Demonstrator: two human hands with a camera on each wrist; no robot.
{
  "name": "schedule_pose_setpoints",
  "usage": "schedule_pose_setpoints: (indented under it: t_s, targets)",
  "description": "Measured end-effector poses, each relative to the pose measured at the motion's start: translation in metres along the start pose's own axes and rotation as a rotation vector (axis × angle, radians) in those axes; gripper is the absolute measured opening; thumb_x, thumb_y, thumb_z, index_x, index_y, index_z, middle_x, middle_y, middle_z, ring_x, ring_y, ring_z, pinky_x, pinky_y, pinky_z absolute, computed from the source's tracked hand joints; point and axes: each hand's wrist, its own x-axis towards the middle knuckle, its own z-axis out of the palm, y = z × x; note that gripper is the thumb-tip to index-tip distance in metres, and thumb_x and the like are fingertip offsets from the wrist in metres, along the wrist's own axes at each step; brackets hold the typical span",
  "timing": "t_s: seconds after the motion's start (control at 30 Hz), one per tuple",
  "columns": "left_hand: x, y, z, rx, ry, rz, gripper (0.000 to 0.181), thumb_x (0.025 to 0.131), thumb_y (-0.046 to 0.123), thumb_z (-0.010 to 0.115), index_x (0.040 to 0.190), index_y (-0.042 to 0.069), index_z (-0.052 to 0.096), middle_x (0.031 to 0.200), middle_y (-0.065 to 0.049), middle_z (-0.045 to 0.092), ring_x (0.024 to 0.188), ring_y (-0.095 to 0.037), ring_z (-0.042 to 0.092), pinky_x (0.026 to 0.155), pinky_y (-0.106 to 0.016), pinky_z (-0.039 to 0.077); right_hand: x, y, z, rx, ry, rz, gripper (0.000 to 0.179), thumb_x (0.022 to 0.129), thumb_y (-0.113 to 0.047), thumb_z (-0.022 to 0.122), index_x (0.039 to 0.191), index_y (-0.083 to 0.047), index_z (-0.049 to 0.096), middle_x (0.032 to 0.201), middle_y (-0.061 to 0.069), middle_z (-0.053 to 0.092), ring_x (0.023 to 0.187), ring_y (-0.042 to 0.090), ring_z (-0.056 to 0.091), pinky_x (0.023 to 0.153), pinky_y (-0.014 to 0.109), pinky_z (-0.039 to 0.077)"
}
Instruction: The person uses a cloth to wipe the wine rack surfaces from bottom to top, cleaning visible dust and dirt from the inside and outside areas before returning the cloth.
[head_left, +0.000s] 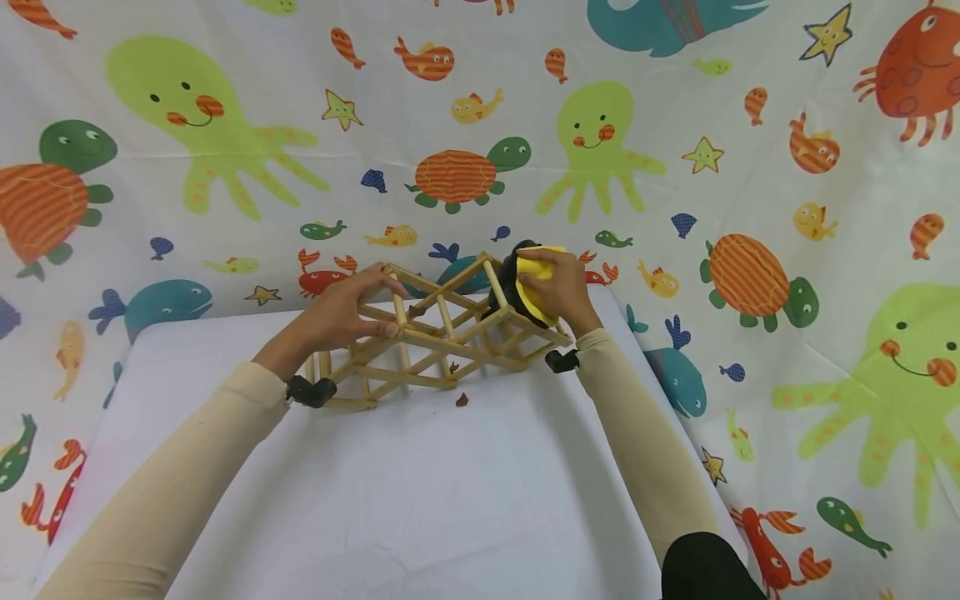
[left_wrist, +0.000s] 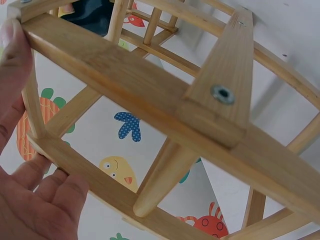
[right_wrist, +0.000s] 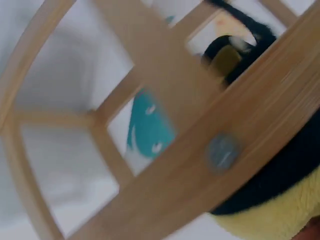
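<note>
A wooden lattice rack (head_left: 427, 340) of crossed slats and round dowels, joined with metal fasteners, is on the white table. My left hand (head_left: 333, 315) grips its left upper part, thumb on the near slat and fingers across the top. In the left wrist view the fingertips rest against a lower slat (left_wrist: 115, 195). My right hand (head_left: 562, 287) holds a yellow and black fuzzy pad (head_left: 534, 268) against the rack's right end. Its yellow pile (right_wrist: 270, 222) shows beside a slat in the right wrist view, with a dark part reaching behind the wood.
Small brown flakes (head_left: 461, 400) lie on the white table (head_left: 420, 500) in front of the rack. Behind and beside the table hangs a cloth (head_left: 480, 117) printed with sea animals. A black rounded object (head_left: 708, 567) is at the lower right.
</note>
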Motion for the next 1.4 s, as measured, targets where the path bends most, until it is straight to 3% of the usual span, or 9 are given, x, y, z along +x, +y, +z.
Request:
schedule_pose_setpoints:
  t_s: [0.17,0.33,0.47,0.67,0.8,0.9,1.1,1.2,1.4]
  targets:
    - [0.000,-0.001,-0.001,0.005,0.000,-0.003,0.051,0.091,0.025,0.086,0.136,0.023,0.062,0.178,-0.009,0.022,0.167,-0.038,0.013,0.125,-0.077,0.019,0.005,-0.006,0.009,0.260,-0.052,-0.064,0.040,0.090,-0.014,0.085,0.130,-0.019,0.078,0.139,0.010,0.072,0.105,0.025,0.066,0.079,0.024,0.057]
    - [0.000,-0.002,-0.001,-0.001,0.000,-0.013,0.050,0.092,0.025,0.086,0.136,0.023,0.062,0.179,-0.010,0.021,0.167,-0.039,0.012,0.124,-0.079,0.019,0.010,-0.002,0.013,0.050,-0.042,-0.006,0.039,0.090,-0.015,0.082,0.128,-0.025,0.080,0.135,0.008,0.074,0.107,0.025,0.068,0.084,0.032,0.059]
    - [0.001,-0.002,0.000,-0.003,-0.003,-0.018,0.050,0.091,0.025,0.086,0.136,0.023,0.062,0.179,-0.009,0.021,0.167,-0.039,0.013,0.124,-0.079,0.019,0.008,0.010,0.000,-0.093,0.059,0.057,0.039,0.089,-0.015,0.081,0.126,-0.024,0.080,0.134,0.010,0.075,0.119,0.032,0.066,0.094,0.043,0.056]
    - [0.003,0.000,0.001,-0.001,-0.007,-0.012,0.051,0.091,0.026,0.086,0.136,0.024,0.063,0.179,-0.008,0.022,0.167,-0.038,0.013,0.124,-0.078,0.019,0.004,0.029,-0.031,0.064,0.267,0.102,0.039,0.089,-0.013,0.080,0.126,-0.027,0.080,0.138,0.005,0.073,0.119,0.026,0.067,0.094,0.038,0.057]
    - [0.003,0.001,0.000,-0.002,-0.006,-0.011,0.051,0.091,0.026,0.086,0.136,0.024,0.063,0.178,-0.008,0.023,0.167,-0.037,0.013,0.125,-0.078,0.019,0.003,0.037,-0.047,0.117,0.338,0.093,0.040,0.091,-0.008,0.079,0.125,-0.029,0.080,0.138,0.002,0.073,0.127,0.021,0.066,0.105,0.038,0.058]
    - [0.002,0.002,0.000,0.000,-0.007,-0.008,0.051,0.091,0.026,0.086,0.136,0.023,0.063,0.178,-0.009,0.022,0.167,-0.038,0.014,0.124,-0.078,0.020,0.000,0.043,-0.050,0.134,0.296,0.076,0.041,0.091,-0.003,0.079,0.125,-0.025,0.080,0.138,0.003,0.073,0.132,0.024,0.065,0.110,0.041,0.056]
    - [0.001,0.002,-0.001,-0.003,-0.006,-0.003,0.050,0.091,0.024,0.086,0.135,0.023,0.063,0.178,-0.008,0.025,0.167,-0.036,0.013,0.125,-0.077,0.018,-0.007,0.051,-0.031,0.249,-0.007,0.105,0.042,0.093,-0.001,0.079,0.130,-0.020,0.078,0.145,0.006,0.068,0.128,0.026,0.063,0.100,0.034,0.056]
    - [0.001,0.002,-0.001,-0.007,-0.010,-0.007,0.050,0.091,0.024,0.086,0.135,0.024,0.063,0.178,-0.008,0.025,0.167,-0.035,0.013,0.125,-0.078,0.018,-0.009,0.055,-0.017,0.279,-0.097,0.148,0.043,0.094,-0.003,0.077,0.133,-0.022,0.076,0.147,0.007,0.065,0.125,0.028,0.062,0.098,0.036,0.057]
    - [0.001,0.002,0.000,-0.008,-0.011,-0.014,0.050,0.090,0.024,0.087,0.135,0.025,0.063,0.178,-0.007,0.025,0.168,-0.034,0.013,0.125,-0.078,0.018,-0.011,0.071,-0.006,-0.050,-0.061,0.236,0.039,0.096,-0.010,0.075,0.134,-0.020,0.076,0.146,0.013,0.066,0.132,0.035,0.059,0.109,0.051,0.054]
